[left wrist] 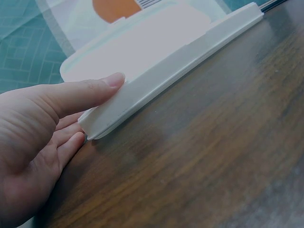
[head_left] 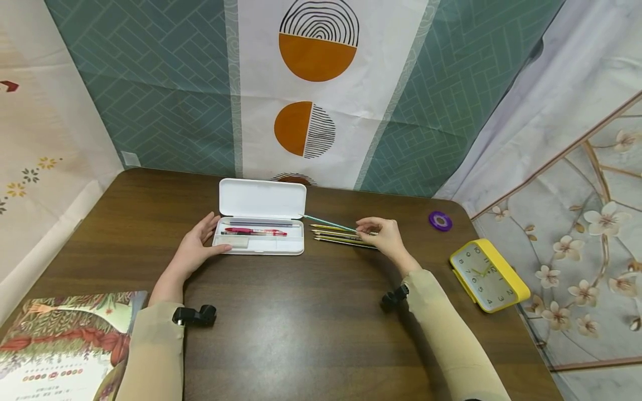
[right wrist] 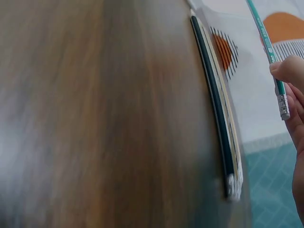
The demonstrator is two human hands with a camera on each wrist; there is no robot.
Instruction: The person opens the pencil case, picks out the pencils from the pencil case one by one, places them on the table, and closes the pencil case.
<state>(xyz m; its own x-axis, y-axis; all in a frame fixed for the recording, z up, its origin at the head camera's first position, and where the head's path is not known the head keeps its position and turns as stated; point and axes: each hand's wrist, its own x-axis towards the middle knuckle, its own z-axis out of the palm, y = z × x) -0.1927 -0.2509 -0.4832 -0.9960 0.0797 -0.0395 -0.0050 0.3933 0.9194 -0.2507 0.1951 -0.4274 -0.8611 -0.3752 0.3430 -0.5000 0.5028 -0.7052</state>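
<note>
A white pencil case (head_left: pixel 261 246) lies with its lid (head_left: pixel 263 198) raised at the back. Inside are a red pen (head_left: pixel 256 231), a greyish pencil (head_left: pixel 251 225) and a white eraser (head_left: pixel 238 242). My left hand (head_left: pixel 197 245) holds the case's left end, its thumb (left wrist: pixel 97 91) over the front rim and the other fingers at the end wall. My right hand (head_left: pixel 382 236) pinches a teal pencil (right wrist: pixel 262 33) near its eraser end. The pencil slants up leftward, its tip near the lid's lower right corner. Below it, several pencils (head_left: pixel 338 236) lie side by side on the table.
A yellow clock (head_left: pixel 486 273) stands at the right of the brown table (head_left: pixel 301 334). Behind it lies a purple ring-shaped object (head_left: pixel 440 221). An illustrated book (head_left: pixel 65 345) lies at the front left, near my left sleeve. A patterned cloth (head_left: pixel 311 94) hangs behind the table.
</note>
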